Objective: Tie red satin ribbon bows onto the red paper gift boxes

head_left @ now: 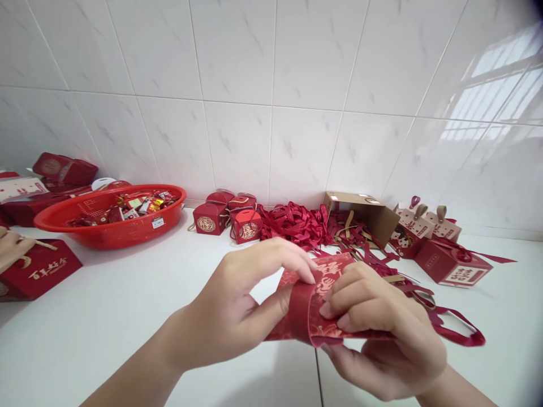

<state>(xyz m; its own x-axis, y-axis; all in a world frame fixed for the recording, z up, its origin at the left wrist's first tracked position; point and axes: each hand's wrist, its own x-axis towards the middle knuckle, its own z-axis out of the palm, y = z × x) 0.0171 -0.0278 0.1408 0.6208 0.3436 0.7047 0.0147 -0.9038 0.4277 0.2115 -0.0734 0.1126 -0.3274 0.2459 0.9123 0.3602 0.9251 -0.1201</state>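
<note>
Right hand (382,333), left hand (237,305) on red carton (306,316)

red basin (111,226) left, ribbon heap (297,223) ahead; counter (127,305) between open

The middle of the red paper box blank (304,314) is covered by the fingers of the right hand (382,333) and the thumb of the left hand (237,299). The flat red gift box (40,270) is cut off by the left edge. The contents of the red basket (114,234) are too small to identify, possibly wrapped sweets.
</note>
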